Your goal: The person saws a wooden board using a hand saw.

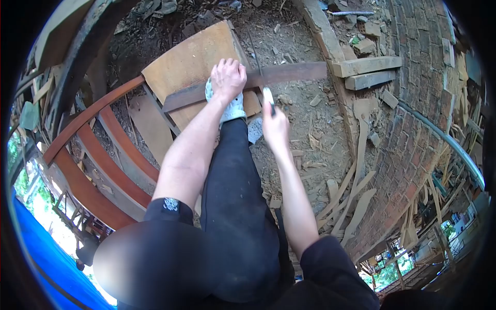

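Note:
A dark wooden board lies across a tan wooden panel, its right part sticking out over the dirt. My left hand rests on top of the board, its fingers curled down at the far edge. Just below that hand, my foot in a light patterned shoe presses on the board. My right hand is wrapped round the handle of a saw. The thin blade runs up across the board, a little right of my left hand.
A reddish slatted wooden chair frame stands at the left. Two cut wood blocks lie at the upper right beside a brick wall. Wood strips and rubble litter the ground at the right. A blue sheet shows at lower left.

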The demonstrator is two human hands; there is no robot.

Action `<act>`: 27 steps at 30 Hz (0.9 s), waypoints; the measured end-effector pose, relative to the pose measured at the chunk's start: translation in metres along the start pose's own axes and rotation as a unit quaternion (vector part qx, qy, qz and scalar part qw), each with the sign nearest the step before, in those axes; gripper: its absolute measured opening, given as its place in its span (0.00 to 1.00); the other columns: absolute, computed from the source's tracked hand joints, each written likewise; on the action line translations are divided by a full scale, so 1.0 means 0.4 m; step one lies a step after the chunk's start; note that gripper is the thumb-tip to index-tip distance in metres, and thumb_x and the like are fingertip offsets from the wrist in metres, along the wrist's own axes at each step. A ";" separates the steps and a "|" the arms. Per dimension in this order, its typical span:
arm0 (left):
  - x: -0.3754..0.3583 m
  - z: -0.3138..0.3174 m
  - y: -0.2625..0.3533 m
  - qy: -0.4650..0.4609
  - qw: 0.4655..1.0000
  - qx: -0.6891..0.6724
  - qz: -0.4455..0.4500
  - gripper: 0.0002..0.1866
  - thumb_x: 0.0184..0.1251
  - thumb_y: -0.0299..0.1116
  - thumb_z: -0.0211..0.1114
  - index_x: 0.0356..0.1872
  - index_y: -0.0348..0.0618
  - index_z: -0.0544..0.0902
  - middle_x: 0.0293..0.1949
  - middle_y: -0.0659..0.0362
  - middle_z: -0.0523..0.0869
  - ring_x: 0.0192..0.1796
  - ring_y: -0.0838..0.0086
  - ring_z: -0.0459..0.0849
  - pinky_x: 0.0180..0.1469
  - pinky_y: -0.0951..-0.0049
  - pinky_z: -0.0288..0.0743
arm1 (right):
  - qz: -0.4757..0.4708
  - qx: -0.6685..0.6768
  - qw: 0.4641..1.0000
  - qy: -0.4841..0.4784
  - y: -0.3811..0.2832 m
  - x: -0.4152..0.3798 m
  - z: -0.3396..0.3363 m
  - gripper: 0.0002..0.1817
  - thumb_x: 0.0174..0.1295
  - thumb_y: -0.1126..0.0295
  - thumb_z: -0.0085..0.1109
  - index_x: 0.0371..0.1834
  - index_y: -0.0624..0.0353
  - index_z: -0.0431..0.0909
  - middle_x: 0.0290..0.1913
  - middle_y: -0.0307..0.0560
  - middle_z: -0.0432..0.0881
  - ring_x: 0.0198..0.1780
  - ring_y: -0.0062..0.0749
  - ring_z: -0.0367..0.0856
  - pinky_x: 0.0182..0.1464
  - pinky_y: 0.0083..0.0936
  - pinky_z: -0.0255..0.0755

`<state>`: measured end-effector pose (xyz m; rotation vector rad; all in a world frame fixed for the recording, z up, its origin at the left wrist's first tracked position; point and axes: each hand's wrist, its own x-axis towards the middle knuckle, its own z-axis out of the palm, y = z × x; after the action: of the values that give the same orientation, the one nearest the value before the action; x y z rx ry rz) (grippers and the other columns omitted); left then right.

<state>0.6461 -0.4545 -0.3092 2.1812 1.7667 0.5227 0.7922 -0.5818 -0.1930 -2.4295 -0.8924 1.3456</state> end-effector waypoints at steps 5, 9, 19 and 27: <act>-0.002 0.010 -0.002 -0.038 0.999 0.004 -0.019 0.12 0.69 0.36 0.64 0.28 0.42 0.88 0.36 0.52 0.91 0.46 0.55 0.89 0.51 0.50 0.81 | -0.025 0.032 0.999 -0.002 0.066 -0.297 -0.083 0.28 0.83 0.47 0.54 0.55 0.67 0.83 0.40 0.75 0.88 0.51 0.76 0.87 0.54 0.61 0.78; -0.002 0.000 0.000 -0.045 0.999 0.002 -0.012 0.12 0.69 0.37 0.64 0.29 0.42 0.89 0.38 0.52 0.91 0.46 0.55 0.89 0.50 0.51 0.80 | 0.065 0.045 0.996 -0.050 0.078 -0.450 -0.203 0.25 0.82 0.50 0.57 0.47 0.68 0.83 0.34 0.73 0.87 0.44 0.75 0.89 0.42 0.54 0.79; 0.001 0.007 -0.005 -0.055 0.998 0.002 -0.028 0.13 0.70 0.37 0.64 0.29 0.42 0.89 0.37 0.52 0.91 0.46 0.56 0.89 0.50 0.50 0.81 | -0.012 0.019 1.000 -0.012 0.023 -0.224 -0.092 0.30 0.83 0.44 0.54 0.47 0.68 0.82 0.39 0.75 0.87 0.46 0.78 0.86 0.49 0.61 0.77; -0.005 0.002 0.002 -0.044 0.999 0.013 -0.018 0.14 0.70 0.39 0.63 0.28 0.42 0.89 0.37 0.52 0.91 0.47 0.54 0.89 0.51 0.50 0.81 | -0.017 0.026 0.999 -0.012 0.081 -0.119 -0.041 0.34 0.83 0.43 0.53 0.51 0.72 0.83 0.42 0.78 0.87 0.51 0.76 0.87 0.52 0.57 0.79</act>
<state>0.6467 -0.4566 -0.3099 2.1517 1.7717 0.3920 0.8000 -0.6346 -0.1661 -2.3543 -0.8891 1.3709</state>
